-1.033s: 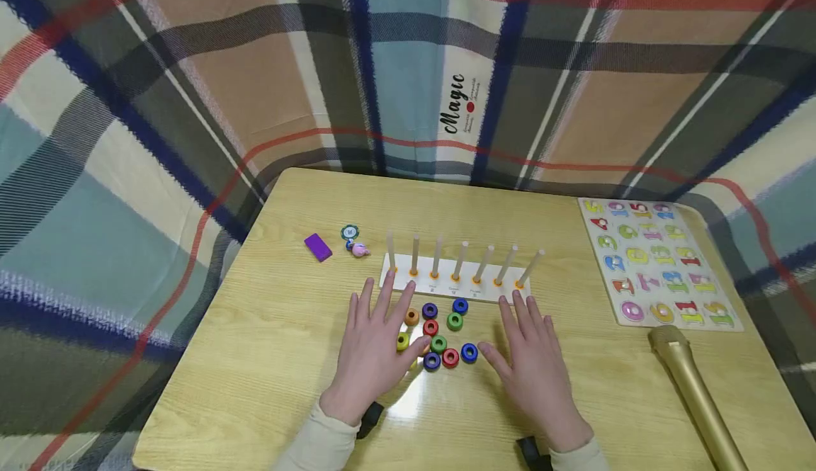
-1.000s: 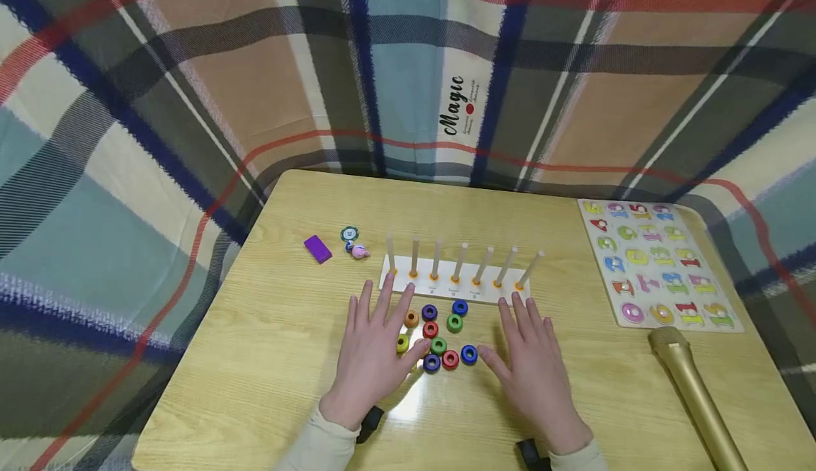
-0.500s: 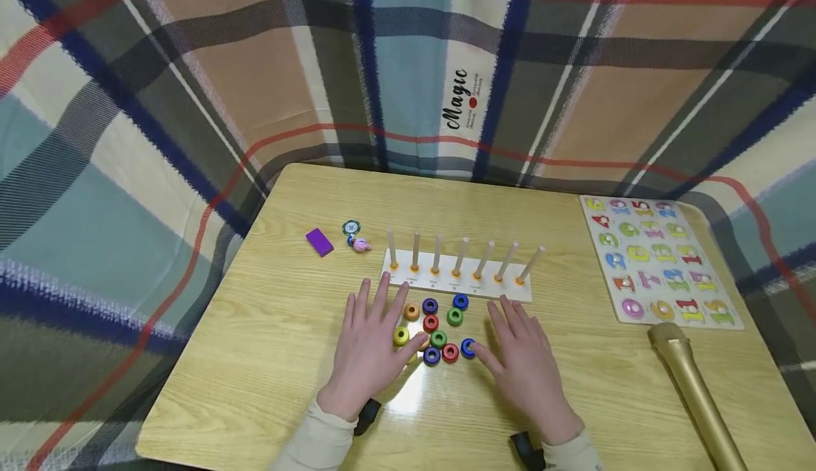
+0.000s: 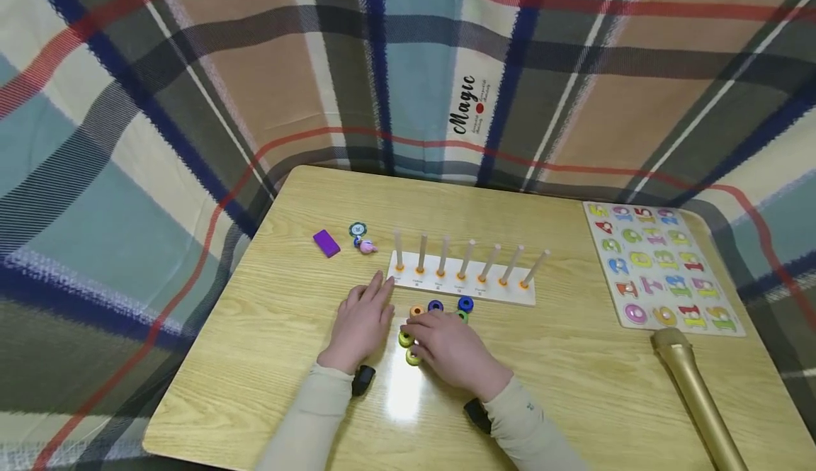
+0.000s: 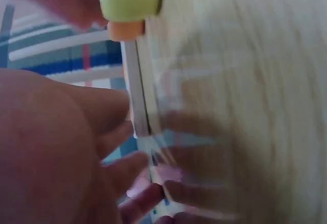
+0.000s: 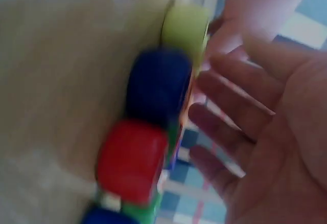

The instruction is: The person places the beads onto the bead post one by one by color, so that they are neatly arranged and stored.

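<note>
My left hand (image 4: 360, 322) lies with relaxed fingers on the table, its fingertips near the left end of a white board (image 4: 510, 294) with several upright pegs. My right hand (image 4: 455, 350) hovers over the small coloured rings and hides some of them. Its fingertips are close to a yellow ring (image 4: 406, 338); another yellow ring (image 4: 413, 356) lies by the thumb. Beyond it show an orange ring (image 4: 417, 311), a purple ring (image 4: 435, 306) and a blue ring (image 4: 466, 304). In the right wrist view a red ring (image 6: 133, 160) stands apart from the loosely bent fingers, which hold nothing.
A purple block (image 4: 326, 243), a round green-edged token (image 4: 358, 229) and a small pink figure (image 4: 367, 246) lie at the back left. To the right are a number puzzle board (image 4: 663, 265) and a gold microphone (image 4: 695, 393). Plaid cloth (image 4: 408, 81) hangs behind the table.
My right hand has swung left from beside the rings to above them. My left hand has drawn slightly left, off the rings, and its fingers have come closer together.
</note>
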Demonstrator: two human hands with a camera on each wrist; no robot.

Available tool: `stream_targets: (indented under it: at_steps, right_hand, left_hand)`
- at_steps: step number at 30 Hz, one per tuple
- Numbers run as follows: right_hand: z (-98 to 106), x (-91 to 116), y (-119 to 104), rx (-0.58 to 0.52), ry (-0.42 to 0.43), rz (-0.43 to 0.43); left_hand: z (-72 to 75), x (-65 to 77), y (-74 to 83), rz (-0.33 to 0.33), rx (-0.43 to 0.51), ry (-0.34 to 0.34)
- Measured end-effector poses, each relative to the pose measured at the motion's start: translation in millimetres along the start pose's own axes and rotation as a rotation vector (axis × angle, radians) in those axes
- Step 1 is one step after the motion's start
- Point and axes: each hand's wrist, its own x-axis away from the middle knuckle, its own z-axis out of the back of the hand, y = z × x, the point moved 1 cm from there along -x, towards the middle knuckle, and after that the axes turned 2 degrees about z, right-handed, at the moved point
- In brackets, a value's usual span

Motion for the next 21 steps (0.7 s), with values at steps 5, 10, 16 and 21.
stream_targets:
  at_steps: [5,10,16,21]
  right_hand:
    - [-14,-2,-13,0.044,-0.073,-0.061]
    - [-23,-13,-22,0.114,0.056,-0.103]
    - [-17,-22,-22,0.128,0.122,-0.105]
    - [14,-49,-6,0.045,0.363,-0.140]
  left_hand:
    - [-1.1,-1.2,-3.3,0.002,-0.038,-0.047]
    - [-1.9,-1.4,-4.7,0.018,-0.031,-0.072]
    - [-5.1,2.3,-4.8,0.006,-0.047,-0.086]
    - [-6.1,0.9,-6.1,-0.003,-0.060,-0.060]
